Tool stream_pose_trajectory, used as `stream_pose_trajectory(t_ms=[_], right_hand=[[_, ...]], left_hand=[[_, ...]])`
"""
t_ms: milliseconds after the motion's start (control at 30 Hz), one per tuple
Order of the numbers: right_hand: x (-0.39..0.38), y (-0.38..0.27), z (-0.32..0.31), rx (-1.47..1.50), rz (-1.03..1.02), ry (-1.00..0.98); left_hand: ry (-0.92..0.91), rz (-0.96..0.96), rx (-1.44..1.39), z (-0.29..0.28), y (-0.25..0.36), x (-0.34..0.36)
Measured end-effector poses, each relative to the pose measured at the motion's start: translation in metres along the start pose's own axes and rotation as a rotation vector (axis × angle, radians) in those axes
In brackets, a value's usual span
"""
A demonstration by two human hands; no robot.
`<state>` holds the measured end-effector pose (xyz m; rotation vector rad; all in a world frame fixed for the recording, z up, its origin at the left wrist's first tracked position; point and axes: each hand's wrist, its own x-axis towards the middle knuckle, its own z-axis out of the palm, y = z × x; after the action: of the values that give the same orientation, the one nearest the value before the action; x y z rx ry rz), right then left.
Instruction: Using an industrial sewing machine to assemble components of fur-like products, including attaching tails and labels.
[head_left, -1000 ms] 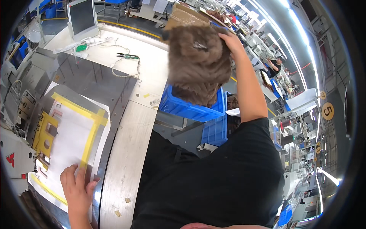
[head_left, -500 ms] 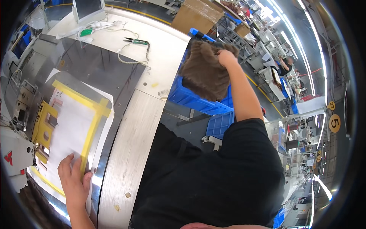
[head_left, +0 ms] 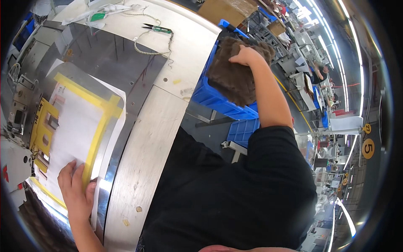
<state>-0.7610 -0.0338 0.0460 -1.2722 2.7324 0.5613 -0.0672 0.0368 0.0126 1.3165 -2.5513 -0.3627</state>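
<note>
My left hand lies with fingers apart on a white sheet bordered with yellow tape, on the metal sewing plate at left. At that plate's left edge sits a machine head beside a cut-out yellow template piece. My right hand rests on brown fur pieces in a blue crate, its fingers apart on the top piece. Scissors with green handles lie on the white table among loose cord.
A second blue crate stands lower, below the first. A cardboard box is behind. A co-worker is at a workstation along the aisle to the right. A bundle of white material lies at the table's far left.
My right hand has lowered the brown fur from above the crate onto it and shifted its fingers. My left hand stays on the taped sheet. The view has shifted.
</note>
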Motion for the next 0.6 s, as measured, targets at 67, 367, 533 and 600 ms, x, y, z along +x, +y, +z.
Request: stream_pose_trajectory(t_ms=[67, 367, 533, 600], right_hand=[[0.005, 0.008, 0.014, 0.016, 0.052, -0.079], [-0.019, -0.004, 0.038, 0.190, 0.023, -0.005], [-0.065, -0.069, -0.038, -0.152, 0.106, -0.062], [-0.086, -0.099, -0.050, -0.176, -0.112, 0.220]], left_hand=[[-0.032, -0.027, 0.004, -0.001, 0.000, 0.001], [0.061, 0.016, -0.022, -0.003, 0.000, 0.003], [0.123, 0.010, -0.015, -0.004, 0.001, 0.004], [0.099, 0.037, -0.015, -0.005, 0.000, 0.006]])
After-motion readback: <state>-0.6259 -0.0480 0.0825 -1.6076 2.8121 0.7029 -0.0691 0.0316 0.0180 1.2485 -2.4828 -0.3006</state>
